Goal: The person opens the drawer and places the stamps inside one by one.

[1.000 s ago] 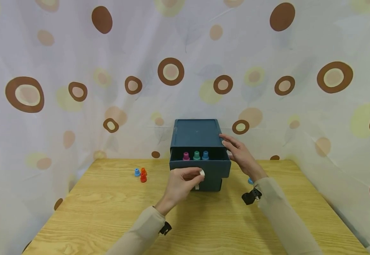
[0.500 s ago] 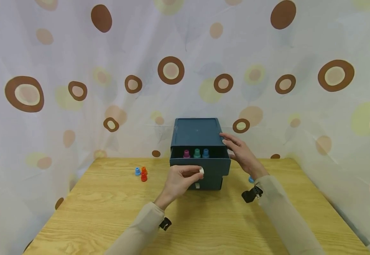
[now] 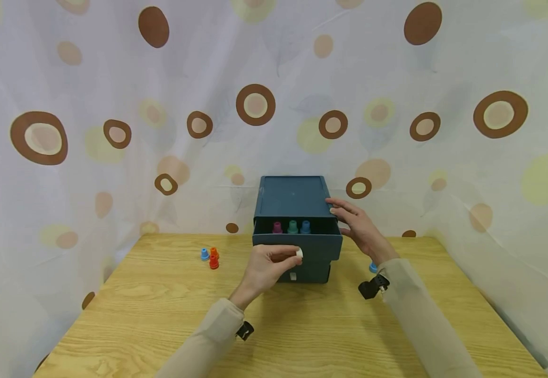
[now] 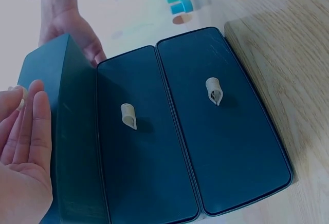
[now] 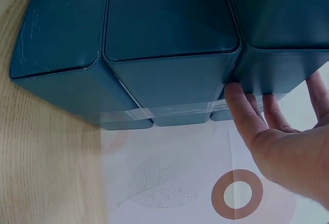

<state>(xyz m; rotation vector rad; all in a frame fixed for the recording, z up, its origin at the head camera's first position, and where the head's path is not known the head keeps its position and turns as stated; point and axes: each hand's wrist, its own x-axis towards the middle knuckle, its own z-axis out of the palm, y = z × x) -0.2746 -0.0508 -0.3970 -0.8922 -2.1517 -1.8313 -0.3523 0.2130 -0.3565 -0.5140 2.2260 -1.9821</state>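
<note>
A dark blue drawer cabinet point(image 3: 293, 197) stands on the table, its top drawer point(image 3: 321, 247) pulled partway out. Between thumb and fingertips, my left hand point(image 3: 262, 268) pinches the white pull tab point(image 3: 299, 253) on that drawer's front. Magenta point(image 3: 277, 228), green point(image 3: 292, 227) and blue point(image 3: 305, 227) tapered plastic pieces stand inside, their lower parts hidden by the drawer front. My right hand point(image 3: 362, 233) rests on the cabinet's right side, fingers extended; the right wrist view shows its fingertips point(image 5: 235, 93) against the side wall. Two lower drawers with white tabs point(image 4: 128, 116) are closed.
Left of the cabinet, a light blue piece point(image 3: 204, 254), an orange one point(image 3: 214, 252) and a red one point(image 3: 214, 262) stand on the wooden table point(image 3: 160, 294). Another blue piece point(image 3: 373, 268) is partly hidden by the right wrist. A patterned curtain point(image 3: 278, 63) hangs behind.
The top drawer has slid slightly inward with my left hand on its tab, and the pieces inside sit a bit deeper in shadow. My right hand stays at the cabinet's side.
</note>
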